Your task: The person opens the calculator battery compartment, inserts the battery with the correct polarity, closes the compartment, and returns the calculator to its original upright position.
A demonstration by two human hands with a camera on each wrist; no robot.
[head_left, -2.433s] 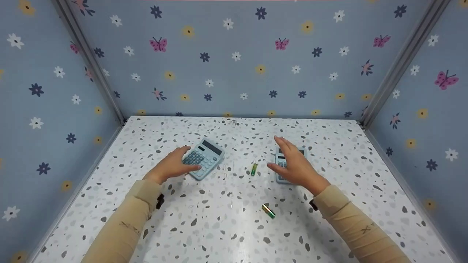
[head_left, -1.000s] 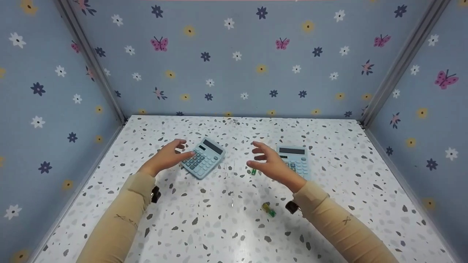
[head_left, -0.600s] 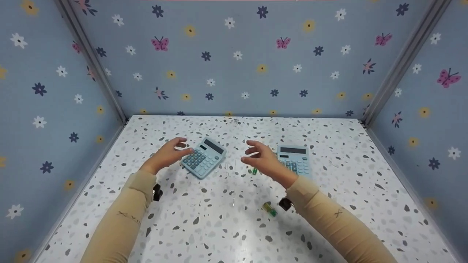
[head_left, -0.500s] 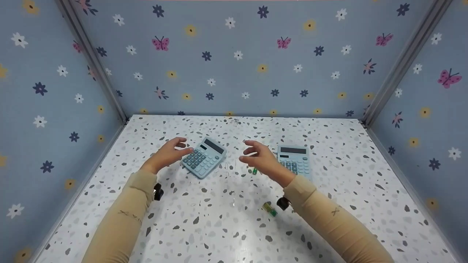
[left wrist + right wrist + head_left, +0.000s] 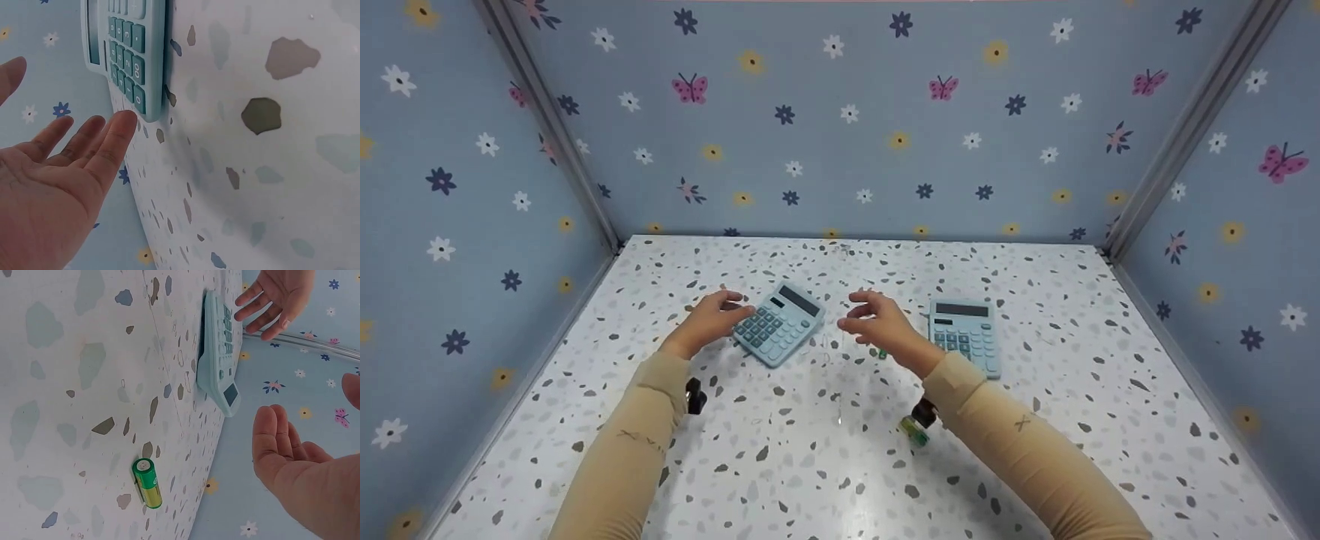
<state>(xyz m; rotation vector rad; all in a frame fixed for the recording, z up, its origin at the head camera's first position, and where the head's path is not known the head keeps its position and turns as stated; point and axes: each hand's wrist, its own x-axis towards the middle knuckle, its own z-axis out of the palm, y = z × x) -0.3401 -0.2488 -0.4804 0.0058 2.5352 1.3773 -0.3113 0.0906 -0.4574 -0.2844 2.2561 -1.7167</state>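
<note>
In the head view, my left hand [image 5: 711, 321] is beside the left edge of a light blue calculator [image 5: 780, 324] that lies tilted on the table. Its fingers are loosely bent and hold nothing; the left wrist view shows a fingertip close to the calculator's corner [image 5: 147, 107]. My right hand [image 5: 883, 324] hovers between this calculator and a second blue calculator [image 5: 964, 330], palm facing left, with nothing in it. Just below that hand, a green battery [image 5: 883, 352] is mostly hidden. Nearer to me lies a green and yellow battery [image 5: 913, 431], close to the right wrist's black device.
The white speckled table [image 5: 780, 480] is enclosed by blue walls [image 5: 840, 150] patterned with flowers and butterflies. Metal posts [image 5: 1185, 135] stand at the back corners. Small thin loops [image 5: 825, 349] lie on the table right of the left calculator.
My right hand has moved left from over the right calculator to the space between both calculators, uncovering most of the right one. My left hand has drawn back slightly from the left calculator's keys.
</note>
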